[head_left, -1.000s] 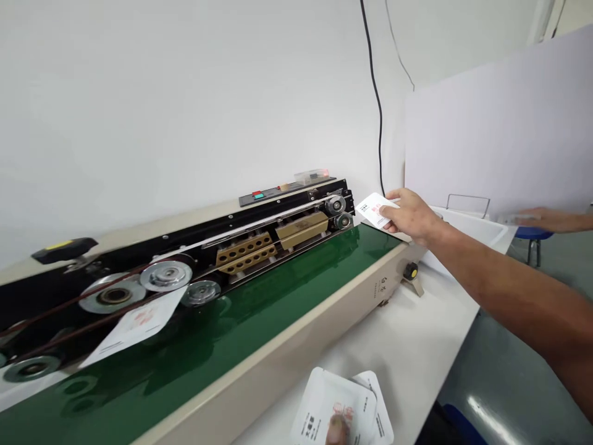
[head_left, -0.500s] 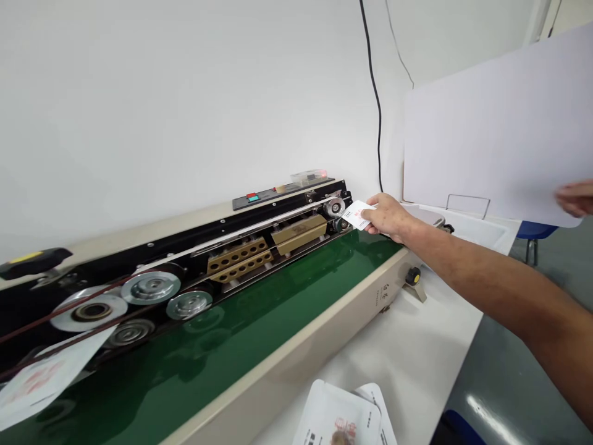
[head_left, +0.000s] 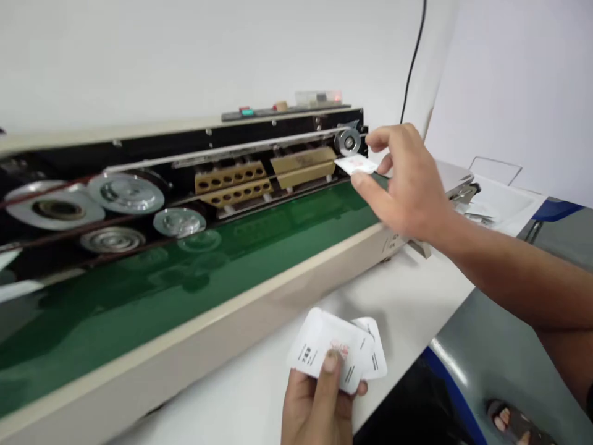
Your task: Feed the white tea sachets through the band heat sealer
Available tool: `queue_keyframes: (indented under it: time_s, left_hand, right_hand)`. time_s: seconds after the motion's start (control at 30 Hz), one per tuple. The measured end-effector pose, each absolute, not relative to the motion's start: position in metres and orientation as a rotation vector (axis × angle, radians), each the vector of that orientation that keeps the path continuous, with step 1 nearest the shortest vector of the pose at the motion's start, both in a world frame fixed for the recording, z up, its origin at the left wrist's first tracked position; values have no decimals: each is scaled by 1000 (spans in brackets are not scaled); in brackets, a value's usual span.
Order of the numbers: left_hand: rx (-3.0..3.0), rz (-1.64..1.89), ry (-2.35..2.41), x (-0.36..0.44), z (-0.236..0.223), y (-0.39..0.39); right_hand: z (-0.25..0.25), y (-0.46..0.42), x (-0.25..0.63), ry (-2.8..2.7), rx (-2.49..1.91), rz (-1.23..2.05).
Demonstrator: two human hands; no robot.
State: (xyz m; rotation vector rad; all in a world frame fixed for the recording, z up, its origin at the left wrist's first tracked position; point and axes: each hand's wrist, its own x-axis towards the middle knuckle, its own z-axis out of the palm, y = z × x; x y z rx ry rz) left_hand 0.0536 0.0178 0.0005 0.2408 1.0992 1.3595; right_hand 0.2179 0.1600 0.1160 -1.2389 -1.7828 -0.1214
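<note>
My right hand [head_left: 403, 179] reaches over the green conveyor belt [head_left: 185, 266] of a band sealer [head_left: 139, 142], pinching a small white sachet [head_left: 356, 164] beside the machine's end roller [head_left: 348, 141]. The sachet's edge sits close to the belts at that roller. Low in the view, my left hand [head_left: 319, 408] holds a small stack of white printed sachets [head_left: 331, 349] above the white table. Further along the belt, at the far left edge, a white sliver [head_left: 13, 290] shows, too cut off to identify. Brass-coloured perforated blocks [head_left: 231, 185] and several metal pulleys [head_left: 125, 193] fill the machine's front.
A white board [head_left: 509, 80] stands at the right, and a white tray [head_left: 500, 198] with a wire handle lies beyond the sealer's end. A black cable [head_left: 412, 62] runs up the wall. A sandalled foot [head_left: 514, 423] rests on the grey floor.
My head has turned, shifting the whole view. My right hand has carried its sachet to the end roller, and my left hand's stack has risen. The belt-borne sachet has gone left; the other person's hand has left view.
</note>
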Motion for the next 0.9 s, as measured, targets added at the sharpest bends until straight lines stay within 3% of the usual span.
queue_keyframes:
  time_s: [0.13, 0.33, 0.6, 0.9]
  left_hand:
    - [304, 1324, 984, 47, -8, 16]
    - [317, 1264, 879, 41, -12, 12]
    - [380, 1270, 883, 40, -10, 12]
    - [503, 1209, 880, 40, -12, 9]
  right_hand:
    - [78, 82, 199, -2200, -872, -13]
    - [34, 54, 186, -2315, -1060, 541]
    - [36, 65, 185, -2118, -1141, 929]
    - [46, 60, 193, -1912, -1062, 802]
